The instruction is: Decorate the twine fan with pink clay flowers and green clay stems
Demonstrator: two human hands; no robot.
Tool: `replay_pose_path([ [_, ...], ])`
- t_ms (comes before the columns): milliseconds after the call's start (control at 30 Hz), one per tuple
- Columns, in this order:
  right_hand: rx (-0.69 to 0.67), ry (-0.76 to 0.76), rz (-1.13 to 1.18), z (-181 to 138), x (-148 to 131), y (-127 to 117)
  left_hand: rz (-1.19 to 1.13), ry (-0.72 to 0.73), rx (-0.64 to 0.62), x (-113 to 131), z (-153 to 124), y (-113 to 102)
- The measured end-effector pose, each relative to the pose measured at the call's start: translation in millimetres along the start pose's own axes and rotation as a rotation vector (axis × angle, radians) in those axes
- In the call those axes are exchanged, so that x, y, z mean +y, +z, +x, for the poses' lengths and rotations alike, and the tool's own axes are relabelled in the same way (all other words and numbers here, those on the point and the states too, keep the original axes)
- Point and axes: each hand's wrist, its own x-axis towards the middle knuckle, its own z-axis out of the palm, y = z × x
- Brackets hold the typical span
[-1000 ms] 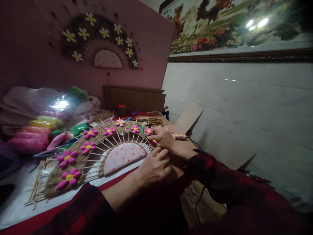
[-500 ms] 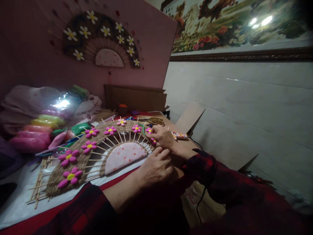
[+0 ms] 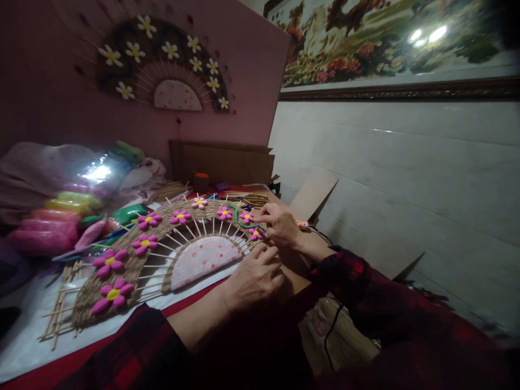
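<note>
A half-round fan of coiled jute cord (image 3: 87,303) and thin sticks lies flat, decorated with pink flowers (image 3: 114,292) with yellow centres. Its inner half-disc (image 3: 205,261) is pale cloth with reddish dots. A thin green strand (image 3: 236,218) winds between the flowers at the fan's right end and runs under the fingers of my right hand (image 3: 281,226), which are bent closed on it. Closer to me, my left hand (image 3: 257,272) rests by the fan's lower right corner, fingers curled in; whatever they grip is hidden.
Bags of coloured clay (image 3: 52,225) are heaped at the left. Behind the fan are scissors (image 3: 260,199), a small pot (image 3: 201,180) and a cardboard box (image 3: 221,162). A similar fan with white flowers (image 3: 170,50) hangs on the pink panel. A cable (image 3: 333,330) hangs at the right.
My right hand has slid right and slightly back along the fan's end, uncovering more green strand and a pink flower. My left hand stays almost in place. The view has shifted slightly.
</note>
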Motion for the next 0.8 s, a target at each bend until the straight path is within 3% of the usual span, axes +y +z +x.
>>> replay_pose_path([
  [333, -0.110, 0.019, -0.048, -11, 7, 4, -0.002, -0.007, -0.019, -1, 2, 1],
  [533, -0.031, 0.071, -0.030, -16, 15, 1, -0.041, 0.007, -0.016, 0, 2, 1],
  [800, -0.156, 0.080, -0.091, -16, 8, -1, -0.059, 0.003, -0.035, 0, 3, 1],
])
